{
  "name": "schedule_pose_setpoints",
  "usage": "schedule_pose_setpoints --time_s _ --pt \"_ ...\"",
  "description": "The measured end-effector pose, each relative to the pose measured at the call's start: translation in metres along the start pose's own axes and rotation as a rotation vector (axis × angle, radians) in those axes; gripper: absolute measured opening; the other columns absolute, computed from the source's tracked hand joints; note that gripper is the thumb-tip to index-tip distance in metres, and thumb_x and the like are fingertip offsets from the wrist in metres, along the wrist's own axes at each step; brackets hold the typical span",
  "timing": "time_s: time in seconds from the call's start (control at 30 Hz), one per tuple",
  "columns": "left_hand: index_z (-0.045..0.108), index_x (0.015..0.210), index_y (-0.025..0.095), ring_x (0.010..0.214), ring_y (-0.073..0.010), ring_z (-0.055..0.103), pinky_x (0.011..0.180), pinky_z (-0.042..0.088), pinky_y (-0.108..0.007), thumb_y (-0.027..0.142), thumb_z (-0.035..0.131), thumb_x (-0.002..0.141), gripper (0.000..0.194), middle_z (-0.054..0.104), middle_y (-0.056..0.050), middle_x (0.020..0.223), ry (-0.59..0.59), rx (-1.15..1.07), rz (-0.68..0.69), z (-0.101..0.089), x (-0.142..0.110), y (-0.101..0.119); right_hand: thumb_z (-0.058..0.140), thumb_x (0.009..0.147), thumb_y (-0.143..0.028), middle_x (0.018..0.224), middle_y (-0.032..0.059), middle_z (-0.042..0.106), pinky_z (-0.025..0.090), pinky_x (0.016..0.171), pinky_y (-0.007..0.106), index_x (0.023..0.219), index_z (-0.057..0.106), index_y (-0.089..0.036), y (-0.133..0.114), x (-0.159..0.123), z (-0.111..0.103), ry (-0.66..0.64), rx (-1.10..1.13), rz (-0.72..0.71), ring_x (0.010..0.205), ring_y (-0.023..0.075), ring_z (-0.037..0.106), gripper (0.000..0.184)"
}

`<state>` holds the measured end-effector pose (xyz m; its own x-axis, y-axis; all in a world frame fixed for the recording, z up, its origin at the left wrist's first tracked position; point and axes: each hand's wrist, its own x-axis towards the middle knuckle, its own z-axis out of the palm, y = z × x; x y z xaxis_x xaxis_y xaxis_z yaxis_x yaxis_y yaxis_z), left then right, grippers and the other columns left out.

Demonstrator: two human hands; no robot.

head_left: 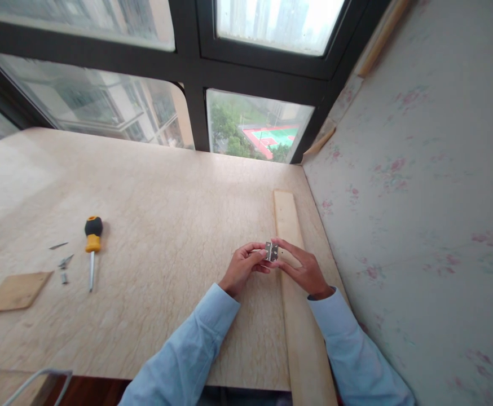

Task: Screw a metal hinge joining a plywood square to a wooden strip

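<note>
left hand (246, 264) and right hand (303, 268) pinching a small metal hinge (271, 251) between them, near a pale wooden board (308, 349) on the desk (166, 225), black-and-yellow screwdriver (93, 242) well apart

No legible text, label, brand, number or sign on anything in the head view.

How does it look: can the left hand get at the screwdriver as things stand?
Probably yes: nothing visible stands on the tabletop between the left hand and the screwdriver. It lies well off to the left, though, and the hand would likely have to release the metal hinge first.
</note>
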<state>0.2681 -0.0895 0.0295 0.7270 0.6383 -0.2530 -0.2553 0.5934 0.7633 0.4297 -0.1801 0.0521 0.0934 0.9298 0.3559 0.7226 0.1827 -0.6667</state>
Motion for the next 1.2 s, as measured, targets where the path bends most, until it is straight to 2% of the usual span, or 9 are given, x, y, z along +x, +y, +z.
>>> schedule_pose_setpoints --time_s 0.33,0.53,0.7,0.8,1.0,1.2 --pt "0.069 0.093 0.012 0.076 -0.0182 0.067 0.069 0.055 -0.030 0.043 0.073 0.076 0.036 0.072 -0.011 0.089 -0.112 0.129 0.015 -0.0022 0.0006 -0.0041 0.060 0.089 -0.041 0.122 0.0077 0.067 0.053 0.097 0.040 0.131 0.056 -0.025 0.0048 -0.0011 0.0036 -0.052 -0.028 -0.073 0.110 0.0239 0.065 0.045" --pt "0.070 0.092 0.011 0.072 -0.0159 0.066 0.067 0.054 -0.027 0.043 0.075 0.074 0.037 0.071 -0.009 0.085 -0.073 0.085 0.003 0.0001 0.0003 -0.0023 0.061 0.089 -0.036 0.122 0.0089 0.067 0.055 0.095 0.038 0.133 0.054 -0.023 0.0049 -0.0009 0.0043 -0.004 -0.062 -0.150 0.109 0.0227 0.066 0.046" --pt "0.069 0.085 0.012 0.065 -0.0125 0.064 0.063 0.052 -0.025 0.037 0.080 0.069 0.032 0.068 -0.005 0.080 -0.001 0.021 0.021 0.0000 0.0020 -0.0016 0.061 0.090 -0.034 0.124 0.0086 0.066 0.054 0.097 0.038 0.136 0.051 -0.023 0.0044 -0.0022 0.0029 0.019 -0.095 -0.156 0.113 0.0223 0.064 0.049" --pt "0.070 0.085 0.013 0.066 -0.0127 0.063 0.061 0.052 -0.024 0.036 0.078 0.071 0.029 0.069 -0.005 0.080 0.029 -0.034 0.039 -0.0006 0.0023 -0.0006 0.060 0.091 -0.034 0.125 0.0083 0.065 0.053 0.098 0.038 0.138 0.049 -0.024 0.0038 -0.0030 0.0028 0.029 -0.108 -0.159 0.114 0.0223 0.063 0.049" --pt "0.074 0.087 0.012 0.071 -0.0135 0.064 0.066 0.051 -0.025 0.038 0.074 0.076 0.028 0.071 -0.009 0.090 -0.027 0.018 0.050 -0.0006 -0.0001 0.0008 0.061 0.090 -0.037 0.121 0.0093 0.067 0.054 0.097 0.039 0.135 0.051 -0.022 0.0072 -0.0036 0.0051 0.052 -0.112 -0.172 0.111 0.0226 0.065 0.049" --pt "0.073 0.091 0.013 0.071 -0.0134 0.064 0.066 0.051 -0.025 0.033 0.078 0.072 0.028 0.070 -0.008 0.087 0.000 0.061 0.067 -0.0018 -0.0004 -0.0021 0.060 0.090 -0.041 0.117 0.0095 0.069 0.055 0.095 0.038 0.132 0.054 -0.022 0.0084 -0.0028 0.0063 0.044 -0.124 -0.191 0.107 0.0223 0.066 0.047"
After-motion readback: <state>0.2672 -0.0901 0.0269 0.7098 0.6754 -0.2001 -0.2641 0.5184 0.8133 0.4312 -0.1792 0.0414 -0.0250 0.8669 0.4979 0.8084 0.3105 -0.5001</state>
